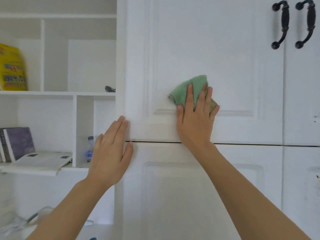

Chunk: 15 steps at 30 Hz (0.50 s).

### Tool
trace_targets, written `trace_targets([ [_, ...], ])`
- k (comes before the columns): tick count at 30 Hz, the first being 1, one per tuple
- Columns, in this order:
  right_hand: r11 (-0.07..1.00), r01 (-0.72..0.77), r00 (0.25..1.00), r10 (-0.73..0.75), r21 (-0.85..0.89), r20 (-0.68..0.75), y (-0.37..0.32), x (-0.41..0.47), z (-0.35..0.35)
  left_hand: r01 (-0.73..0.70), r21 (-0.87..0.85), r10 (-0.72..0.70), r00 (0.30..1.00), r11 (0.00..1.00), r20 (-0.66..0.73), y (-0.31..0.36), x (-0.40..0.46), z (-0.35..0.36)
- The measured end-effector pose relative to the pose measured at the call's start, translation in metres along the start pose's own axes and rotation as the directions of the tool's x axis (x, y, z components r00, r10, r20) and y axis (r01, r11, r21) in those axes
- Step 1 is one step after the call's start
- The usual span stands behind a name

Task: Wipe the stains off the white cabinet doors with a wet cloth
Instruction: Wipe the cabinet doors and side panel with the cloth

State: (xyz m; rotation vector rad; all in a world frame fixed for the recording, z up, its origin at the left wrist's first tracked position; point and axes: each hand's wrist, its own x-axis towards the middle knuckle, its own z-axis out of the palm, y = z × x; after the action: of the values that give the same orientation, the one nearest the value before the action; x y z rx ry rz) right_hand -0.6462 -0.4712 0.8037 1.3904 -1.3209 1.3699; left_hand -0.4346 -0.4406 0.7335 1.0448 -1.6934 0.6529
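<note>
A green cloth (192, 85) lies flat against the upper white cabinet door (216, 49), near the lower edge of its raised panel. My right hand (195, 116) presses the cloth onto the door with straight, spread fingers. My left hand (110, 153) rests flat with straight fingers on the left edge of the cabinet, across the dark gap between the upper door and the lower door (181, 196). Small dark marks (316, 118) show on the neighbouring door at the far right.
Two black handles (281, 25) sit at the top right where the upper doors meet. Open white shelves (57, 93) on the left hold a yellow package (12, 68), books (17, 144), a small water bottle (90, 149) and a dark object (110, 88).
</note>
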Motion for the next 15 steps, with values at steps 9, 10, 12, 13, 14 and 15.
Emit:
trace_targets([
  [9, 0.828, 0.56, 0.821, -0.553, -0.012, 0.139, -0.036, -0.012, 0.013, 0.108, -0.005, -0.108, 0.994, 0.994, 0.017, -0.023, -0.011, -0.015],
  [10, 0.847, 0.531, 0.839, -0.524, -0.008, 0.147, -0.038, -0.014, 0.014, 0.113, -0.005, -0.113, 0.993, 0.994, 0.02, -0.024, -0.016, -0.016],
  [12, 0.896, 0.443, 0.89, -0.442, 0.013, 0.115, -0.049, -0.024, 0.017, 0.118, -0.014, -0.118, 0.993, 0.993, 0.024, -0.023, -0.02, -0.016],
  [13, 0.907, 0.421, 0.901, -0.421, 0.031, 0.101, -0.054, -0.042, 0.022, 0.128, -0.031, -0.126, 0.991, 0.991, 0.035, -0.024, -0.029, -0.013],
  [14, 0.904, 0.425, 0.901, -0.427, 0.041, 0.073, -0.056, -0.054, 0.025, 0.128, -0.047, -0.127, 0.991, 0.991, 0.03, -0.022, -0.032, -0.012],
  [15, 0.89, 0.453, 0.889, -0.455, 0.046, 0.052, -0.056, -0.072, 0.029, 0.127, -0.065, -0.126, 0.992, 0.99, 0.025, -0.021, -0.038, -0.009],
])
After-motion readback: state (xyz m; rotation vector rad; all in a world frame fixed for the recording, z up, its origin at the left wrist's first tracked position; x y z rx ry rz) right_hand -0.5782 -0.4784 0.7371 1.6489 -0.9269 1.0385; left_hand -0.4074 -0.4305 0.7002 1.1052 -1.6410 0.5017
